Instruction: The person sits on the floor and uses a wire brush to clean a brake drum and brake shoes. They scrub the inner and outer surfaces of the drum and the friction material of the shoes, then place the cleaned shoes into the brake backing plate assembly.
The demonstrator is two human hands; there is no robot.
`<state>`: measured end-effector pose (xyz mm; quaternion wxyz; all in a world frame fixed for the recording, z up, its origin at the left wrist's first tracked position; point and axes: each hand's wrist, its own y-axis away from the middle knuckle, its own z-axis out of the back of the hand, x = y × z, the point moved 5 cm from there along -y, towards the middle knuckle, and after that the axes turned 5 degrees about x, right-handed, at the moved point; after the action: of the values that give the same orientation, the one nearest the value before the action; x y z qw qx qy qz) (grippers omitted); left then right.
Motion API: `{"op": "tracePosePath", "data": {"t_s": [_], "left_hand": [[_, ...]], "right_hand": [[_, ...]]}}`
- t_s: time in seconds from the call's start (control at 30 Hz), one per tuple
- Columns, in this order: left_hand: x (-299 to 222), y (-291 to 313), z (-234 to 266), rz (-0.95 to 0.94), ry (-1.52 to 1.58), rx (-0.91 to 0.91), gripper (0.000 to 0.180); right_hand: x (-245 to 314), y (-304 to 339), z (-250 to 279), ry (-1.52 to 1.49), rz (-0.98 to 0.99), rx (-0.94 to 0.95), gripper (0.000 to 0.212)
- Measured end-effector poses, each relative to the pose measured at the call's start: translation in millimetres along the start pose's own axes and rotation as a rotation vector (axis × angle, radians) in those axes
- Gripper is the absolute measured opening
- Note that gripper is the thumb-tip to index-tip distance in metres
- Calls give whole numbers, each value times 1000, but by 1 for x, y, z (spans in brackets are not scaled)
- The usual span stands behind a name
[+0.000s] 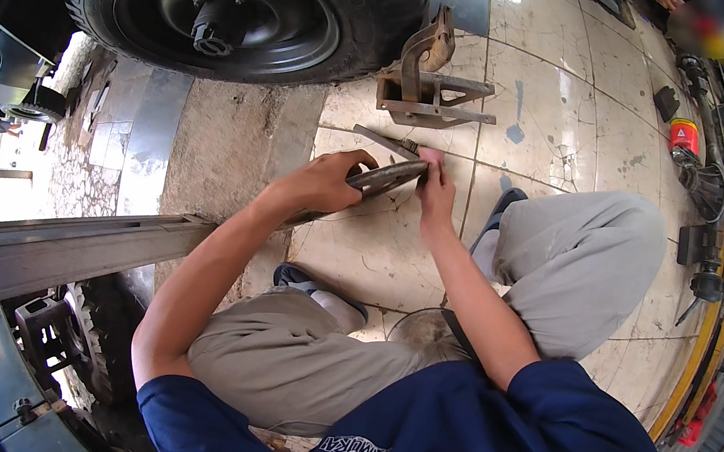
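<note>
A long, narrow dark metal part (386, 176) slants over the tiled floor in front of me. My left hand (320, 183) is closed round its nearer left portion, thumb and fingers on opposite edges. At its far right end, my right hand (437, 201) has its fingers bent and pressed together on a small flat pink piece (431, 155), perhaps abrasive paper, against the metal. Just beyond, a thin grey metal bar (380, 140) is partly hidden behind the hands. A rusty metal bracket with a curved arm (435, 108) rests on the tiles farther away.
A large black tyre on its wheel (226, 6) stands at the far left. Grey metal beam (79, 250) runs in from the left. Along the right lie a red can (684, 137), several vehicle parts and a yellow metal frame (695, 366). My bent knees flank my arms.
</note>
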<state>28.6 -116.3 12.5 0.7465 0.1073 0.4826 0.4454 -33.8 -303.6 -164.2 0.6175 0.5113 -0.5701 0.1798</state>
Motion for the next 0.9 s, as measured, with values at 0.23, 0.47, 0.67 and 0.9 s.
{"op": "tracePosePath", "data": {"t_s": [0.23, 0.47, 0.67, 0.9], "left_hand": [[26, 30, 11, -92, 39, -35, 64], [41, 48, 14, 23, -92, -23, 74], [53, 60, 0, 39, -84, 29, 60], [51, 58, -6, 23, -74, 11, 79]], "right_hand": [[90, 23, -24, 379, 364, 126, 37], [96, 79, -60, 588, 747, 302, 30], [96, 100, -80, 648, 879, 450, 27], [79, 68, -56, 583, 575, 381, 30]]}}
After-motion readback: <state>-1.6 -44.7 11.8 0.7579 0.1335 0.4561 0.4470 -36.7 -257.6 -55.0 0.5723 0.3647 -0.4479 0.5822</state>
